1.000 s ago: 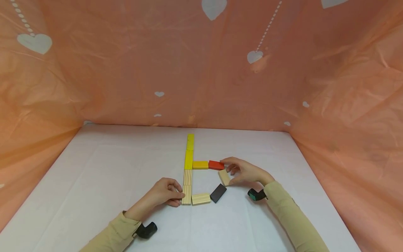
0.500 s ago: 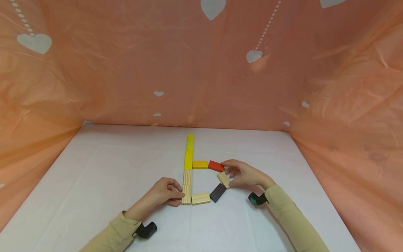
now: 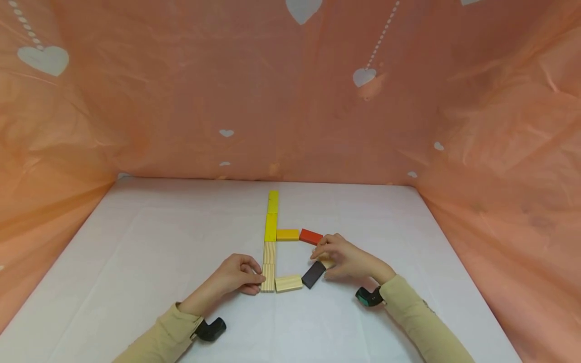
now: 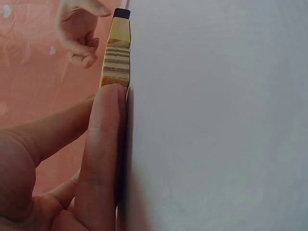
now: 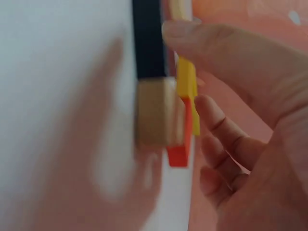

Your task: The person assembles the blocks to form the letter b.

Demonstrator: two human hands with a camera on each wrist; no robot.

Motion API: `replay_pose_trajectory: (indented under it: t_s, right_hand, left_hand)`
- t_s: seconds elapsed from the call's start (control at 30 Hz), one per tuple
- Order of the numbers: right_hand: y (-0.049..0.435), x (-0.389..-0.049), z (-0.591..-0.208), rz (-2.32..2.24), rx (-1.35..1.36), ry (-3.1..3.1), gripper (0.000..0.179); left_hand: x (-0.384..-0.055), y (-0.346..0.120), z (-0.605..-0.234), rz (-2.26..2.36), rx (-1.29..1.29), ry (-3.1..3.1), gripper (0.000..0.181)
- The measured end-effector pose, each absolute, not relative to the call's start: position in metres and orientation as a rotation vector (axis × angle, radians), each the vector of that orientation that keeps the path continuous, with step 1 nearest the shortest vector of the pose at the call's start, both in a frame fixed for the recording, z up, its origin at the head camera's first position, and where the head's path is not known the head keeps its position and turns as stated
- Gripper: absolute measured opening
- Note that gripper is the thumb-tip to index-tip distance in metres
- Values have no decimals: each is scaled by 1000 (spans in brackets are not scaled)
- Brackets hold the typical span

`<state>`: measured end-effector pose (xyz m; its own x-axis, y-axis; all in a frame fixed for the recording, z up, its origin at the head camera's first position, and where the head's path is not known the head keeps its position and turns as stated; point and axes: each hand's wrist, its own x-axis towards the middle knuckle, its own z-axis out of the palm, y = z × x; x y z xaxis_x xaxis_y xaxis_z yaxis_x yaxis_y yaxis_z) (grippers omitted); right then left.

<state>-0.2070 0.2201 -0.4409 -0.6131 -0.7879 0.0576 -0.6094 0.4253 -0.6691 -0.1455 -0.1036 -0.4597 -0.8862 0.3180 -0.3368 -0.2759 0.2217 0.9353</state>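
Flat wooden blocks lie on the white cloth in an upright-stroke-and-loop outline. My left hand (image 3: 240,275) touches the lower end of the column, with fingertips at the side of a striped wooden block (image 3: 268,278); in the left wrist view a finger (image 4: 103,130) rests against it. My right hand (image 3: 347,256) hovers over the loop's right side, its fingers apart from the blocks. Under it, partly hidden in the head view, lies a plain block (image 5: 153,113), between the red block (image 3: 311,237) and the black block (image 3: 313,275). The right wrist view is somewhat blurred.
Two yellow blocks (image 3: 271,226) and another wood-grain block (image 3: 270,253) continue the column upward. An orange-yellow block (image 3: 288,235) adjoins it, and a pale block (image 3: 288,283) forms the loop's bottom. Orange cloth with hearts (image 3: 204,91) walls the back and sides.
The plain block has been turned and shifted toward the black one, and the red block tilted. My right hand has let go of the plain block and moved slightly nearer. The left hand stays put.
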Motion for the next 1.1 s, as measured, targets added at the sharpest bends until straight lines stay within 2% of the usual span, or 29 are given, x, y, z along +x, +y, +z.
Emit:
replay_pose_trajectory:
  t_s: [0.43,0.7,1.1]
  right_hand:
    - [214,-198,-443,-843,-1202,2486,32]
    - [231,-212,-437,-947,-1261,2473,51]
    - [233,-229,-431,-793,-1145,2469,53]
  left_hand:
    - [-147,-104,-459,1704,52,2040,20]
    - [-145,-105,-459,1721,56,2017,20]
    - [-145,-105,-456,1718,65,2024,21]
